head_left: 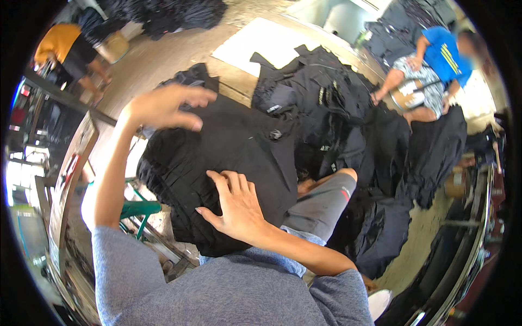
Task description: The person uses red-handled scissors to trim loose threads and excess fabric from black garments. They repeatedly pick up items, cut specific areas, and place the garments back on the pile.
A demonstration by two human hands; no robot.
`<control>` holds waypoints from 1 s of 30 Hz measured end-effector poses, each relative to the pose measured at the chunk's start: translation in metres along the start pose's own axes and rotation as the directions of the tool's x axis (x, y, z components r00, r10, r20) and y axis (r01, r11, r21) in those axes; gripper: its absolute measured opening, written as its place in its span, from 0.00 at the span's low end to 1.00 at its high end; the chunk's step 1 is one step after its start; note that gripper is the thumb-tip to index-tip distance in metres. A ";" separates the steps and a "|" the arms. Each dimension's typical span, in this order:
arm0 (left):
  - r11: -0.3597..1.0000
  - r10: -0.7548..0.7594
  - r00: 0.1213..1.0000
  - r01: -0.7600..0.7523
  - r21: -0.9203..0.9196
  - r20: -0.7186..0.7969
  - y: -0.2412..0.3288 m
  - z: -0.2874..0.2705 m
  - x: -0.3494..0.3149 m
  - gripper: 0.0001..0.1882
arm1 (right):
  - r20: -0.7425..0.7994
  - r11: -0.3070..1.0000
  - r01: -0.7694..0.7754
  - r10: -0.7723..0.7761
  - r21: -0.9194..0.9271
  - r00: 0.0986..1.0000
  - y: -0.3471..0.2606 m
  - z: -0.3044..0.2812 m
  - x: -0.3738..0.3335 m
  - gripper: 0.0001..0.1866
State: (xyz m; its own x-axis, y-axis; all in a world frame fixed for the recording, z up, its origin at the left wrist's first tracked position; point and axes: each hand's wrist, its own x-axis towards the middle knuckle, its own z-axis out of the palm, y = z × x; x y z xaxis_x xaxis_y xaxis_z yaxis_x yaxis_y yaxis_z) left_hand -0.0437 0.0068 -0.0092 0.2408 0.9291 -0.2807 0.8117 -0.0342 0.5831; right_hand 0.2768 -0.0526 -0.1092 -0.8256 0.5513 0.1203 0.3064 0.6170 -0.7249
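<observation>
A stack of black garments [244,125] lies across my lap, its folded layers showing along the left side. My right hand [236,204] rests flat on the top garment near its lower edge, fingers spread. Raised above the far left part of the stack is my left hand [168,106], slightly blurred, its fingers apart and nothing in them. A small pale emblem [275,134] marks the top garment's far right part. Beyond the stack, a large heap of black garments [331,108] spreads over the floor to the right.
A person in a blue shirt [443,54] sits at the far right beside more dark garments [435,152]. Another person in an orange top [57,46] bends over at the far left. A green metal frame [140,209] and a wooden frame [73,168] stand close on my left.
</observation>
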 end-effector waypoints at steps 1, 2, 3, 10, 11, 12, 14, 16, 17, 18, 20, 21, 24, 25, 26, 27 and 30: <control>0.999 0.021 0.996 -0.024 0.045 0.086 0.013 0.008 -0.008 0.46 | -0.012 1.000 0.008 -0.008 0.010 1.000 0.002 -0.003 -0.003 0.44; 0.997 0.081 0.986 -0.081 -0.008 0.144 0.026 0.018 -0.016 0.46 | -0.070 0.998 0.057 -0.057 -0.002 0.996 0.003 -0.006 -0.006 0.32; 0.992 0.113 0.971 -0.122 0.029 0.210 0.037 0.027 -0.022 0.48 | -0.047 0.999 0.027 -0.026 0.018 0.999 0.003 -0.010 -0.006 0.28; 0.966 -0.025 0.999 0.034 0.256 -0.039 0.062 0.055 -0.040 0.43 | -0.106 0.992 -0.099 0.106 0.076 0.989 0.019 -0.080 0.020 0.12; 0.923 -0.038 0.983 0.103 0.372 -0.180 0.061 0.060 -0.037 0.39 | -0.210 0.997 -0.068 0.077 0.048 0.975 0.024 -0.097 0.025 0.12; 0.927 0.022 0.955 0.091 0.362 -0.297 0.059 0.061 -0.032 0.36 | -0.256 0.997 -0.074 0.080 0.031 0.963 0.029 -0.115 0.031 0.12; 0.930 0.070 0.916 0.084 0.358 -0.396 0.054 0.061 -0.020 0.30 | -0.290 0.993 -0.117 0.120 0.028 0.950 0.035 -0.150 0.035 0.12; 0.932 0.144 0.883 0.031 0.362 -0.446 0.054 0.059 -0.007 0.26 | -0.304 0.989 -0.149 0.142 0.001 0.942 0.036 -0.170 0.039 0.12; 0.929 0.184 0.874 -0.005 0.370 -0.451 0.055 0.058 -0.002 0.25 | -0.331 0.990 -0.135 0.119 -0.027 0.936 0.036 -0.176 0.042 0.11; 0.923 0.231 0.856 -0.043 0.382 -0.462 0.057 0.056 0.003 0.24 | -0.350 0.988 -0.150 0.129 -0.031 0.928 0.035 -0.181 0.042 0.11; 0.927 0.276 0.835 -0.100 0.362 -0.476 0.061 0.050 0.009 0.18 | -0.349 0.988 -0.152 0.135 -0.021 0.927 0.035 -0.187 0.043 0.11; 0.948 0.250 0.854 -0.120 0.294 -0.456 0.064 0.047 0.009 0.16 | -0.362 0.989 -0.140 0.117 -0.038 0.925 0.035 -0.187 0.043 0.11; 0.983 0.184 0.887 -0.155 0.104 -0.424 0.070 0.035 0.009 0.19 | -0.340 0.987 -0.161 0.146 -0.018 0.929 0.039 -0.188 0.043 0.11; 0.988 0.151 0.904 -0.120 0.101 -0.400 0.071 0.030 0.007 0.21 | -0.334 0.988 -0.156 0.144 -0.010 0.931 0.041 -0.188 0.043 0.11; 0.995 0.072 0.931 -0.044 0.086 -0.357 0.073 0.027 0.007 0.23 | -0.332 0.989 -0.151 0.141 -0.005 0.933 0.042 -0.188 0.043 0.11; 0.998 0.019 0.944 0.005 0.070 -0.328 0.074 0.024 0.005 0.26 | -0.328 0.989 -0.146 0.138 -0.001 0.934 0.043 -0.187 0.043 0.11; 0.997 -0.010 0.949 0.032 0.064 -0.316 0.079 0.020 0.006 0.30 | -0.332 0.993 -0.122 0.112 -0.009 0.937 0.044 -0.185 0.043 0.11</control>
State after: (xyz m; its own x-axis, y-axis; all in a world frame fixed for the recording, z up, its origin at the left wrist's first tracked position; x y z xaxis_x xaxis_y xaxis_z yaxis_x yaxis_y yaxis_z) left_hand 0.0326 0.0023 0.0199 0.0520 0.9982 -0.0310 0.8514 -0.0281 0.5237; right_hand 0.3428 0.1023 -0.0105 -0.5816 0.7718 0.2571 0.4090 0.5506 -0.7277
